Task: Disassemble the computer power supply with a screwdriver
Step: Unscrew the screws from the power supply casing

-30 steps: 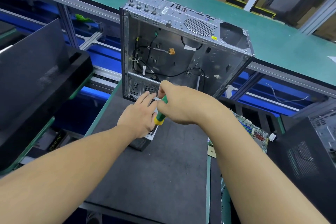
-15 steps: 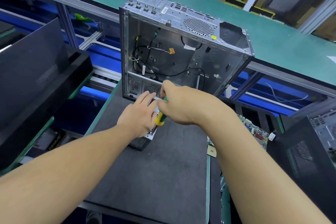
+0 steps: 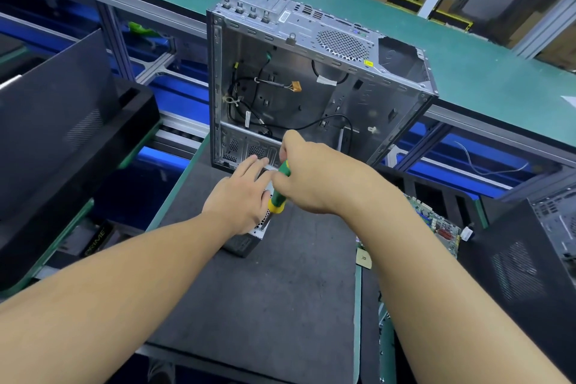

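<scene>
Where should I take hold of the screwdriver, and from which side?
By the green and yellow handle, from the right and above. It stands steeply tilted, yellow end lowest, and the left hand lies flat on the power supply on its left, so that side is blocked.

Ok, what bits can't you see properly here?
Head view only:
1. Power supply: mostly covered by the left hand.
2. Screwdriver tip: too small, tucked beside that hand; the right hand wraps the handle.
3. Circuit board: partly behind the right forearm.
</scene>
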Motion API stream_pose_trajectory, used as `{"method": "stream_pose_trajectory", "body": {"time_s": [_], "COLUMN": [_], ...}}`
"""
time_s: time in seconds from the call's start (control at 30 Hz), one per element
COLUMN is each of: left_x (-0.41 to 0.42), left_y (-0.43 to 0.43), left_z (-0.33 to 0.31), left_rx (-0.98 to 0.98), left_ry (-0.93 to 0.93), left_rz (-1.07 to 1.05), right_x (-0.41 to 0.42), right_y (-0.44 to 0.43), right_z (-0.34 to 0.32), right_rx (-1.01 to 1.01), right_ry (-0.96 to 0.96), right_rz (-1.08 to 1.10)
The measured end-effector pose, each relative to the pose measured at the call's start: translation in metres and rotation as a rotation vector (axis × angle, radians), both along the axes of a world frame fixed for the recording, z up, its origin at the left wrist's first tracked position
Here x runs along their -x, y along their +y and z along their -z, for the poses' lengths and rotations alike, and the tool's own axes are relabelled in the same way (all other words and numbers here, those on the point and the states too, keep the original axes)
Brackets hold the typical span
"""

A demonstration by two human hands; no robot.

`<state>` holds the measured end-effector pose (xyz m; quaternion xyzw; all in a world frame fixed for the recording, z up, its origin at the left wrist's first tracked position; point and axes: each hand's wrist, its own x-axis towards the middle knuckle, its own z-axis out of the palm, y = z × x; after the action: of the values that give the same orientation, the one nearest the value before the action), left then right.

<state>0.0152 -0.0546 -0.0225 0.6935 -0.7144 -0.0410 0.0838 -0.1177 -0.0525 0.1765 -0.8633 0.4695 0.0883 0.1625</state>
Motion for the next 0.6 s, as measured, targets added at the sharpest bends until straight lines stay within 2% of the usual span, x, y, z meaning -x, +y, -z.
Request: {"method": "stream_pose_trajectory", "body": {"time_s": [0.23, 0.37, 0.6], "left_x": [-0.0001, 0.0004, 0.0010], "left_y": [-0.0011, -0.0025, -0.0012], "left_z": [-0.0014, -0.0009, -0.0005], "left_rx": [-0.024, -0.021, 0.002], "left_ry": [-0.084, -0.096, -0.026], "left_rz": [0.029, 0.032, 0.014], "right_x": [-0.0012, 0.0003, 0.0010], "right_y": [0.0013, 0.0007, -0.0016], "right_z": [-0.0062, -0.0032, 0.0009], "right_rx": [-0.054, -0.088, -0.030], "right_ry": [0.042, -0.022, -0.112], "right_rz": [-0.071, -0.031, -0.010]}}
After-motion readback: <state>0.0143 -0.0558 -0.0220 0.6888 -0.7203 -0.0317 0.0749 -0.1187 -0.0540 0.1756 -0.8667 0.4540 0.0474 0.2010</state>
